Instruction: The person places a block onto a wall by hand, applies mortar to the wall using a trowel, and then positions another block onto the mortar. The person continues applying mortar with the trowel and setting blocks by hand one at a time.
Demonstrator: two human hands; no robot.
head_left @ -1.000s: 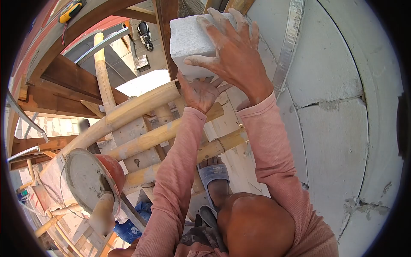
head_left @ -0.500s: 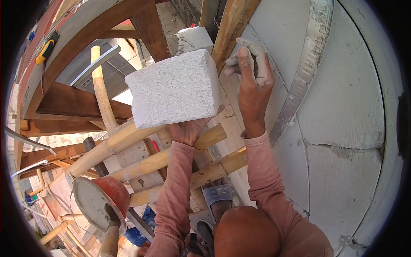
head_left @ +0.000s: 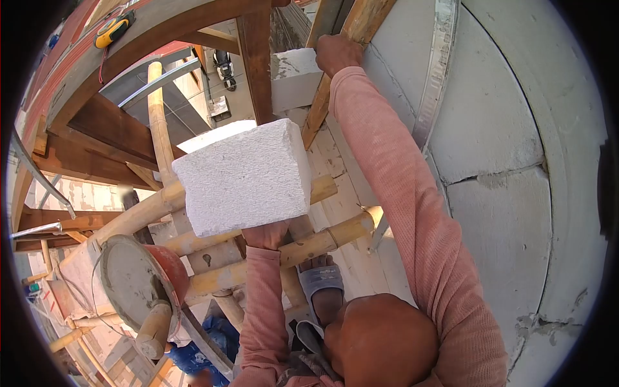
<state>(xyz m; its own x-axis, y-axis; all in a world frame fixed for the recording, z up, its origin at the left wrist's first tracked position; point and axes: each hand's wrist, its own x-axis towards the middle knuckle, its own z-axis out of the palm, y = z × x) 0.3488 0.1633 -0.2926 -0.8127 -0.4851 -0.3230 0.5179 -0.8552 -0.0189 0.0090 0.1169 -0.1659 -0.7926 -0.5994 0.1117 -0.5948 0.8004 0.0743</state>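
A white lightweight concrete block with a rough face rests on my left hand, which supports it from below; most of the fingers are hidden under it. Farther forward, my right hand is closed around the slanting wooden post, its fingertips out of sight. Beside those knuckles, a second white block sits with grey mortar smeared on its top.
At the lower left hangs a red bucket of wet mortar with a wooden-handled tool in it. Bamboo poles cross below me. A grey block wall with a metal straightedge stands right. A tape measure lies upper left.
My right hand has moved forward and left, from open air beside the wall to the wooden post. The held block sits lower and slightly left in view, and the camera view has shifted.
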